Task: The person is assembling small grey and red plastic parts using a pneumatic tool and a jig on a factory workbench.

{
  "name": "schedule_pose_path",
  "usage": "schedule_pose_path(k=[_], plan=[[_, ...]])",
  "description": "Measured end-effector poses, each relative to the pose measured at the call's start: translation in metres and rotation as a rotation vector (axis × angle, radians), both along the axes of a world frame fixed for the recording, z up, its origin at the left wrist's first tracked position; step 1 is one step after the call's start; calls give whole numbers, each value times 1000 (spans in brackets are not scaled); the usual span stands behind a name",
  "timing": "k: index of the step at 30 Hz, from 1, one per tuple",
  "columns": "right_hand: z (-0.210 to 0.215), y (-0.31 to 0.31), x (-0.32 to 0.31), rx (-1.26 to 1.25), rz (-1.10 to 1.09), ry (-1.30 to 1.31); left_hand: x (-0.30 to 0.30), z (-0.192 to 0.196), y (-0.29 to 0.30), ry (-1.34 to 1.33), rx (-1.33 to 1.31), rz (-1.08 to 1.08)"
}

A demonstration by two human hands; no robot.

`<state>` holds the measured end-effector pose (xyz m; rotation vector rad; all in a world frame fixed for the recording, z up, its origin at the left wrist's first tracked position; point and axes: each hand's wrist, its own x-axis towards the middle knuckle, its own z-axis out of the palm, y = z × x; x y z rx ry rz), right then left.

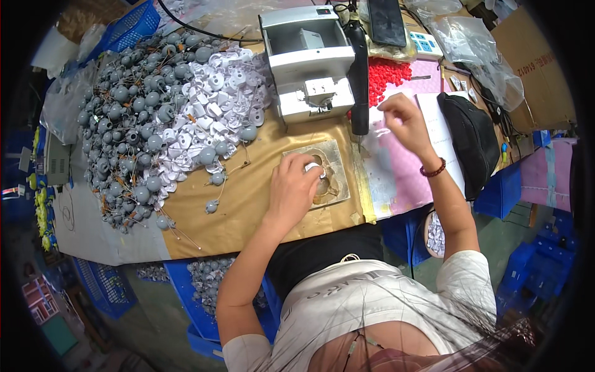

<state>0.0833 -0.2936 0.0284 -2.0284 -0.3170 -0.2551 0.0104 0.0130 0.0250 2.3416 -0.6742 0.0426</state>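
Observation:
My left hand (292, 189) rests on a square metal plate (336, 162) with rounded recesses. Its fingers are closed round a small white plastic part (314, 168), mostly covered by the fingertips. Raised over the pink and white surface at the right, my right hand (404, 124) has its fingers curled together. Whatever sits between those fingertips is too small to make out. Just beyond it lies a heap of small red pieces (389, 77).
A grey-and-white machine (308, 65) stands behind the plate. At left are piles of grey ball-shaped parts with wires (133, 105) and white plastic parts (214, 93). A phone (387, 23), black pouch (468, 146), notebook (441, 127) and cardboard box (539, 68) occupy the right.

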Motion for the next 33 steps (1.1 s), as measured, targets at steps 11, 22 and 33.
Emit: schedule_pose_path(k=[11,22,33], plan=[[-19,102,-47,-344,481,-383,90,-3,70,-472,483,85],[-18,102,-59,-531,465,-375,50,67,101,-344,348,222],[53,161,-53,44,627,-194,-28,103,66,-86,-639,341]])
